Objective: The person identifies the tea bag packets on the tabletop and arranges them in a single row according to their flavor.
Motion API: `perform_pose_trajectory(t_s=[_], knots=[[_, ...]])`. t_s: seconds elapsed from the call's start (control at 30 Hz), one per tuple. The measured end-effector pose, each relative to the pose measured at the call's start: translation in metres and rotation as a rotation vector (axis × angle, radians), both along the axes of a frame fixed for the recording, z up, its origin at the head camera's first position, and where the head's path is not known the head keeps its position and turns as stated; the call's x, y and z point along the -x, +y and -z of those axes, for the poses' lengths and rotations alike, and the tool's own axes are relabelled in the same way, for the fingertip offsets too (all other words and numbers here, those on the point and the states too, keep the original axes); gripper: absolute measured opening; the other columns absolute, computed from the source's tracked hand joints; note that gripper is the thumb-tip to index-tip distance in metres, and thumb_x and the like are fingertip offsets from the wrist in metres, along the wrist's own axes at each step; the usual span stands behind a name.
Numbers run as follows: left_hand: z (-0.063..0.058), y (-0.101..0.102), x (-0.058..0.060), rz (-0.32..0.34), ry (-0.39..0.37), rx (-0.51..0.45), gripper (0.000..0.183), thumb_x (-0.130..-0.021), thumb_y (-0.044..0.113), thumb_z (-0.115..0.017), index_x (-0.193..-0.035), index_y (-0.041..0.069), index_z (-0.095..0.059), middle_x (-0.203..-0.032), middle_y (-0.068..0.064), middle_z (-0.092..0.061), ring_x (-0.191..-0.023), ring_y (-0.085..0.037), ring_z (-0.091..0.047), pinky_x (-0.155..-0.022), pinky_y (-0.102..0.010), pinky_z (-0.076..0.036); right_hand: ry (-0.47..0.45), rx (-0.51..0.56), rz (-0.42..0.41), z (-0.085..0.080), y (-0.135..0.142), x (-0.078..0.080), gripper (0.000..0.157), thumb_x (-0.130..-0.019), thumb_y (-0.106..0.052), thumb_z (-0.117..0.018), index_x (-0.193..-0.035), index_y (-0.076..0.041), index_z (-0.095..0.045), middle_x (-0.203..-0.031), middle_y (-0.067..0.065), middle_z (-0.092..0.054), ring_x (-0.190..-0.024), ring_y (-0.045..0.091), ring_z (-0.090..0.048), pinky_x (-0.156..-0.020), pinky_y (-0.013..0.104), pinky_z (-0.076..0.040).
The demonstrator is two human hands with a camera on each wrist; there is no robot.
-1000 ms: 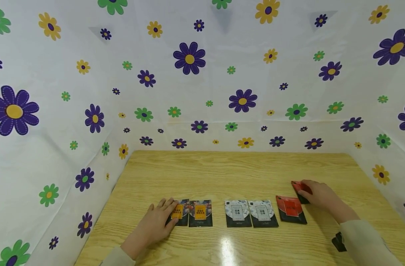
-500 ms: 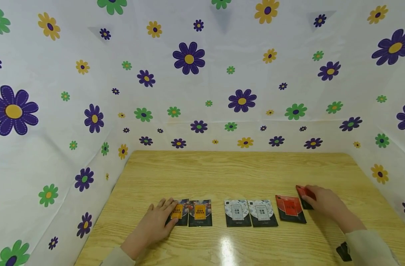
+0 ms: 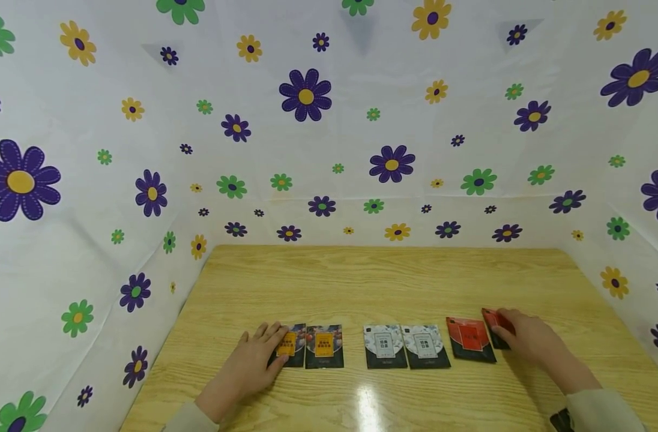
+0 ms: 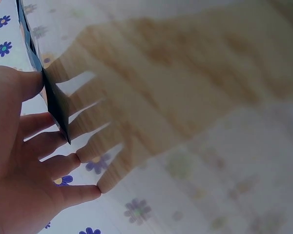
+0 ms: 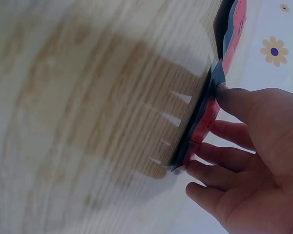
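Observation:
In the head view my left hand point(image 3: 250, 366) rests on the leftmost sachet point(image 3: 295, 343), a dark flat packet with an orange label, its fingers straight and spread. The left wrist view has that sachet point(image 4: 57, 107) edge-on under the thumb and fingertips. A matching orange-label sachet point(image 3: 324, 348) lies just right of it. At the right, my right hand point(image 3: 537, 345) touches a red-and-black sachet point(image 3: 491, 318), partly covered by the fingers. Thumb and fingertips press on this red sachet point(image 5: 205, 122) in the right wrist view. Another red sachet point(image 3: 470, 339) lies directly left of it, slightly tilted.
Two white floral sachets, a left one point(image 3: 385, 348) and a right one point(image 3: 426, 347), lie side by side mid-row on the wooden table point(image 3: 361, 282). A black object point(image 3: 561, 420) shows partly beside the right sleeve. Flower-printed cloth point(image 3: 307, 150) stands behind and on both sides.
My right hand has slid the outer red sachet toward me and a little to the right, level with the row's other red one. The left hand has stayed in place.

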State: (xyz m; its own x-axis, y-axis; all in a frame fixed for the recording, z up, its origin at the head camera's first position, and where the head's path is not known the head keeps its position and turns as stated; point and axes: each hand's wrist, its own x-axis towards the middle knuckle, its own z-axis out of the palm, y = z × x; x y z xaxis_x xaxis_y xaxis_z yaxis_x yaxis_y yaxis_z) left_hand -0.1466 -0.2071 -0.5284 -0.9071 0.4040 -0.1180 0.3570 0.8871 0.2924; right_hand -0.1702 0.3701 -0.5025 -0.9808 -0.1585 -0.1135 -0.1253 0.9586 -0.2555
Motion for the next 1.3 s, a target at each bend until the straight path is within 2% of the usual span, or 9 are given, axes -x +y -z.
perform_pose_trajectory(t_s=[0.1,0.4,0.63,1.0,1.3], knots=[[-0.001,0.0,0.0,-0.002,-0.01,0.0,0.061,-0.109,0.042,-0.057,-0.162,0.015,-0.045,-0.167,-0.016,-0.043,-0.152,-0.048,-0.041,-0.113,-0.079,-0.035,-0.003,-0.004,0.003,0.0,-0.001,-0.004,0.052,-0.104,-0.026,-0.067,-0.132,0.017,-0.058,-0.119,0.039,-0.067,-0.096,0.047,-0.071,-0.079,0.06,-0.059],[0.001,-0.002,0.0,0.002,0.002,0.002,0.061,-0.109,0.043,-0.056,-0.162,0.014,-0.044,-0.167,-0.016,-0.042,-0.152,-0.048,-0.041,-0.113,-0.079,-0.035,-0.014,-0.013,0.013,-0.001,-0.005,-0.011,0.055,-0.104,-0.027,-0.067,-0.134,0.017,-0.058,-0.118,0.038,-0.067,-0.093,0.044,-0.072,-0.074,0.056,-0.059],[0.0,-0.002,-0.001,0.002,0.0,-0.006,0.061,-0.109,0.042,-0.056,-0.162,0.014,-0.044,-0.167,-0.016,-0.042,-0.152,-0.048,-0.04,-0.114,-0.08,-0.034,-0.022,-0.029,0.028,-0.001,-0.005,-0.015,0.059,-0.104,-0.032,-0.067,-0.137,0.016,-0.057,-0.128,0.042,-0.062,-0.109,0.058,-0.066,-0.086,0.065,-0.057],[-0.002,-0.002,-0.001,-0.002,-0.004,-0.013,0.061,-0.108,0.042,-0.058,-0.161,0.014,-0.045,-0.166,-0.017,-0.044,-0.152,-0.048,-0.041,-0.113,-0.079,-0.035,0.023,-0.03,0.005,0.002,-0.005,-0.018,0.054,-0.103,-0.027,-0.068,-0.133,0.017,-0.059,-0.124,0.042,-0.064,-0.106,0.056,-0.067,-0.086,0.064,-0.058],[0.0,-0.004,0.004,-0.007,0.019,-0.04,0.06,-0.104,0.042,-0.067,-0.156,0.016,-0.053,-0.159,-0.016,-0.053,-0.144,-0.046,-0.051,-0.108,-0.077,-0.042,0.031,-0.031,0.011,-0.004,-0.008,-0.018,0.052,-0.101,-0.027,-0.07,-0.131,0.015,-0.062,-0.121,0.037,-0.068,-0.102,0.051,-0.07,-0.083,0.062,-0.059]])
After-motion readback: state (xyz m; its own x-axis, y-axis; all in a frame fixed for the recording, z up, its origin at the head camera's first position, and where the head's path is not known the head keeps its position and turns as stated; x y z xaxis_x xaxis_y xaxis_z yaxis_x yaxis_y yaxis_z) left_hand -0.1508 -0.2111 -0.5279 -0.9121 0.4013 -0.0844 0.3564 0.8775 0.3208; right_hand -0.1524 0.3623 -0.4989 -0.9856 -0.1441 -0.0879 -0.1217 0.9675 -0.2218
